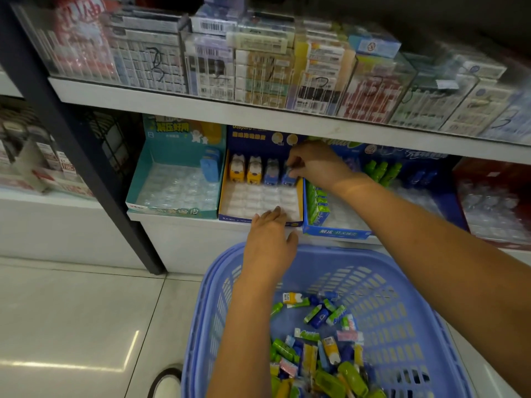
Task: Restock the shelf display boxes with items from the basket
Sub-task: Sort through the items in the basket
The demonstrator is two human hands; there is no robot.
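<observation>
White tiled floor [71, 311] lies below a white shop shelf [201, 242]. A blue basket [402, 282] of small green, yellow and blue packs [316, 349] sits nearest. On the shelf, a navy display box [258, 199] holds a far row. The right hand [316, 165] pinches a blue item [288, 178] at that row's right end. The left hand [270, 242] rests on the box's near edge, fingers straight and together.

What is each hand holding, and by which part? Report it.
The right hand pinches the top of a blue item in the middle display box. The left hand holds nothing; it rests on the box's front edge.
</observation>
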